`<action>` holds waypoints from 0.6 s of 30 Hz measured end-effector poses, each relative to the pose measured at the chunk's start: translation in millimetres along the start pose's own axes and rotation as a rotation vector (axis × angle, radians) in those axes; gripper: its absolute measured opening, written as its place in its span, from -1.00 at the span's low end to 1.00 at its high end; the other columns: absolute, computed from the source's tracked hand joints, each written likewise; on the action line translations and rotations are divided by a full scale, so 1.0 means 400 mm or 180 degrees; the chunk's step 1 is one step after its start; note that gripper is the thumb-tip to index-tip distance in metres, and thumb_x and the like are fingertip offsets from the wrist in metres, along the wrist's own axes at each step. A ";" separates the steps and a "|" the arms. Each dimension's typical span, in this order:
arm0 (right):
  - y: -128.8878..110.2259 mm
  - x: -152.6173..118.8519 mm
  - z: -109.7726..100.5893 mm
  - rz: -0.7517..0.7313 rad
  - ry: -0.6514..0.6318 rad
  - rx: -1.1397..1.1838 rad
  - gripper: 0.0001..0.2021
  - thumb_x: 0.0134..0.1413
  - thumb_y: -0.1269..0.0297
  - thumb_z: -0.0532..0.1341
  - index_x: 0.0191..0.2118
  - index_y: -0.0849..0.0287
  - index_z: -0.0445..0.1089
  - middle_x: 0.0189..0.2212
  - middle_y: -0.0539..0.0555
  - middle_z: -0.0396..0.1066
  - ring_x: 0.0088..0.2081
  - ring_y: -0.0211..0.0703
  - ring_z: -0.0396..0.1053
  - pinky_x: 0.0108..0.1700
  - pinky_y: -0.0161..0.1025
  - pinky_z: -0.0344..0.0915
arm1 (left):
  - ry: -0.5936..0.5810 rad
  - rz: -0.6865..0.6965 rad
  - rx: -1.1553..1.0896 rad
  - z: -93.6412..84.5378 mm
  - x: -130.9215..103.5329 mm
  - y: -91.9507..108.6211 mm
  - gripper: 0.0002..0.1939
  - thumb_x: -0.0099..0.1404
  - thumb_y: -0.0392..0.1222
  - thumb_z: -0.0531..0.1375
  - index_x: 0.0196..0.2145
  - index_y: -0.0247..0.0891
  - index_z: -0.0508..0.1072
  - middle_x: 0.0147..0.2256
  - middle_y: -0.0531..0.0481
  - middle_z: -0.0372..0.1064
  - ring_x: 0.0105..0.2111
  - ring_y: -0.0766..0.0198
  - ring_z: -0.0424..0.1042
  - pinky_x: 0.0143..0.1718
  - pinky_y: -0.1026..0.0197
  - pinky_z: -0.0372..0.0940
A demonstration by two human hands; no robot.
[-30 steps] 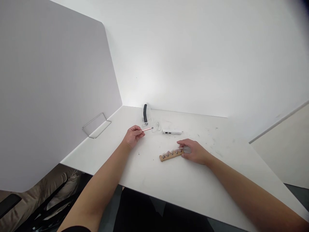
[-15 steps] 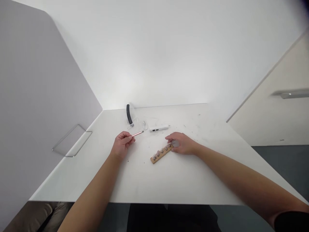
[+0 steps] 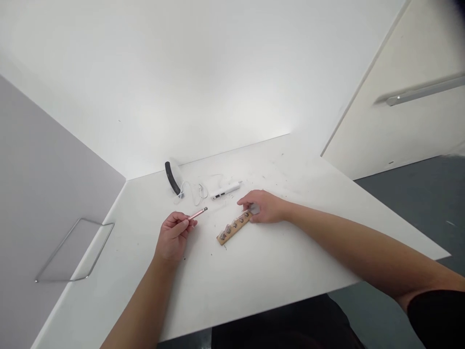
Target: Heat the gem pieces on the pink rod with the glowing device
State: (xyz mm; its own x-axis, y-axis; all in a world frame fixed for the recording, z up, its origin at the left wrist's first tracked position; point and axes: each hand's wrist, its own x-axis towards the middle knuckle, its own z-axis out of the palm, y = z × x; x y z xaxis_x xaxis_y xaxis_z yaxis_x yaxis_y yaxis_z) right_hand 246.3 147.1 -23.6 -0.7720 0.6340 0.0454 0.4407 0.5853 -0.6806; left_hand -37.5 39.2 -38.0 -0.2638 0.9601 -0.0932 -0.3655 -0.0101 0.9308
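Between the thumb and fingers of my left hand (image 3: 177, 232) is a thin pink pen-like tool (image 3: 196, 214), its metal tip pointing up and right. My right hand (image 3: 264, 206) is closed round the right end of a narrow wooden strip (image 3: 232, 231). Several small metal balls or bits with clear flaps sit in a row along the strip. A translucent piece (image 3: 255, 209) shows at the right hand's fingers. Behind the strip, a white device (image 3: 225, 190) with dark buttons or ports lies on the table.
A black curved handle-like piece (image 3: 173, 179) stands at the back left, with a thin white cable (image 3: 196, 194) beside it. A wire bracket (image 3: 98, 250) is at the left table edge. White walls rise behind. Dark specks lie on the white table (image 3: 218, 291).
The view has tilted and shifted, so the table and objects appear rotated. Both hands keep their holds, and the pink tool and wooden strip stay in much the same places.
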 end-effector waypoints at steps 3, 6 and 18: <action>-0.004 -0.001 -0.003 0.0038 -0.0004 0.0002 -0.47 -0.22 0.34 0.28 0.01 0.13 0.33 -0.20 0.07 0.44 -0.13 -0.08 0.34 -0.07 -0.15 0.27 | -0.0016 0.0006 0.0039 0.000 -0.001 -0.003 -0.86 -0.04 -0.32 0.31 -0.51 -0.26 0.40 -0.53 0.10 0.39 -0.51 0.39 0.38 -0.18 0.16 0.33; -0.003 -0.003 -0.004 0.0049 0.0001 0.0049 -0.47 -0.23 0.35 0.28 0.00 0.11 0.34 -0.20 0.07 0.44 -0.12 -0.06 0.33 -0.07 -0.14 0.27 | 0.0019 0.0023 0.0036 -0.004 0.000 -0.005 -0.87 -0.03 -0.32 0.30 -0.51 -0.25 0.40 -0.51 0.10 0.41 -0.54 0.42 0.36 -0.16 0.15 0.33; 0.015 0.000 0.000 -0.0089 -0.0060 0.0029 -0.47 -0.22 0.30 0.26 0.01 0.10 0.33 -0.18 0.06 0.43 -0.12 -0.05 0.31 -0.09 -0.13 0.27 | 0.0207 0.0087 0.0140 0.002 0.014 -0.005 -0.86 -0.06 -0.33 0.31 -0.53 -0.25 0.39 -0.58 0.10 0.40 -0.59 0.44 0.33 -0.15 0.16 0.33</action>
State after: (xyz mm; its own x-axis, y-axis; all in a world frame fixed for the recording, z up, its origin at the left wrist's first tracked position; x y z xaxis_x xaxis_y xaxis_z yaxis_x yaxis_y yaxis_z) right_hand 249.0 150.7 -27.8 -0.7925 0.6078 0.0509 0.4146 0.5981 -0.6859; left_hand -37.4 44.9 -40.2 -0.3310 0.9394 -0.0889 -0.3182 -0.0224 0.9478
